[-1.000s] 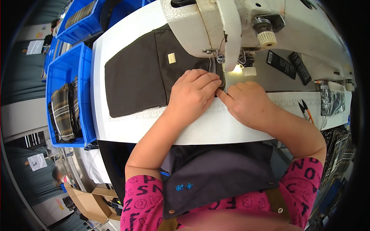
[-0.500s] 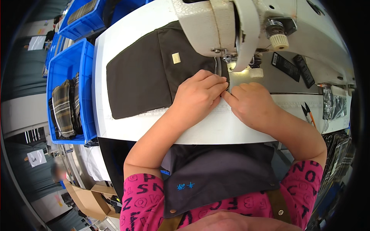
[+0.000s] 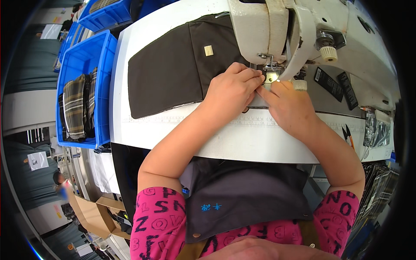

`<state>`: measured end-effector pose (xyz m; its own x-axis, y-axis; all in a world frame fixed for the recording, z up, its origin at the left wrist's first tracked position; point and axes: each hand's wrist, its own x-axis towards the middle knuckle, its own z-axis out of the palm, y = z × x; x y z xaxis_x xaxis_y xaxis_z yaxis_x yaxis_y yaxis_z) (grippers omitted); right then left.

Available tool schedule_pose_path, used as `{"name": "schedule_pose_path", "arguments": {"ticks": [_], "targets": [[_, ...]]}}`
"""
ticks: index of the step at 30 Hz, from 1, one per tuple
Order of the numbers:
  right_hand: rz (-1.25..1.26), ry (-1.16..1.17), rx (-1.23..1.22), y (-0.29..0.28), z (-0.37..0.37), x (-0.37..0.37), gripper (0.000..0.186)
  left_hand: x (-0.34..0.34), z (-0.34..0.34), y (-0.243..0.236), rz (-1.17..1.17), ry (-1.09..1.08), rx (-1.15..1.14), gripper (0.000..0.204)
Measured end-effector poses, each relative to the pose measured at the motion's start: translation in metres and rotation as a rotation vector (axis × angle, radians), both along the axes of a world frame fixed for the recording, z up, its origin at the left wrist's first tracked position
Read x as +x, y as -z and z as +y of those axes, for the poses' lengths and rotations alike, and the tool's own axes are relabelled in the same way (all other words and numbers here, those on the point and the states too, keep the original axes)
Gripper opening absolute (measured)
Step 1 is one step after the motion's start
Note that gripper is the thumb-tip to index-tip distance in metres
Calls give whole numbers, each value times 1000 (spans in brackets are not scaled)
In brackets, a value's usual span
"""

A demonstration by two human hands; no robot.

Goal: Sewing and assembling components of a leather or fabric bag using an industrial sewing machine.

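A dark brown fabric piece [image 3: 160, 73] with a pale label [image 3: 208, 50] lies on the white table, reaching under the sewing machine head [image 3: 260, 30]. A metal zipper [image 3: 253, 66] shows beside the lit presser foot [image 3: 271, 67]. My left hand [image 3: 229, 89] presses on the fabric's right part, fingers bent and together, gripping the edge just left of and below the foot. My right hand [image 3: 290, 108] is closed at that same edge, its index finger reaching to my left fingertips and other fingers curled below the foot. The fabric under my fingers is mostly hidden.
At left, a blue bin [image 3: 108, 47] holds plaid pieces [image 3: 74, 108], with more bins behind. At right lie black tags [image 3: 329, 84], snips [image 3: 347, 136] and a plastic bag [image 3: 375, 130]. A cardboard box [image 3: 91, 216], a distant person [image 3: 63, 184] and plaid fabric [image 3: 375, 186] are beyond the table.
Both hands have moved forward, closer to the presser foot, with the fabric's edge between them. The whole view has also shifted and turned slightly.
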<state>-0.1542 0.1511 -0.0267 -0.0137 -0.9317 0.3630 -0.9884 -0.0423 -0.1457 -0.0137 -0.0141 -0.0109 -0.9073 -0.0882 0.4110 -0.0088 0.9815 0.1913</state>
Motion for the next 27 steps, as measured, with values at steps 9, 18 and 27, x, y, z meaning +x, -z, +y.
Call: {"name": "schedule_pose_path", "arguments": {"ticks": [9,18,27], "targets": [[-3,-40,3,2,2,-1,47,2,5,0,-7,-53,56,22],[22,-44,-13,1,1,1,46,-1,1,4,74,3,7,22],[24,19,15,-1,3,-4,48,8,1,-1,1,50,18,31]]}}
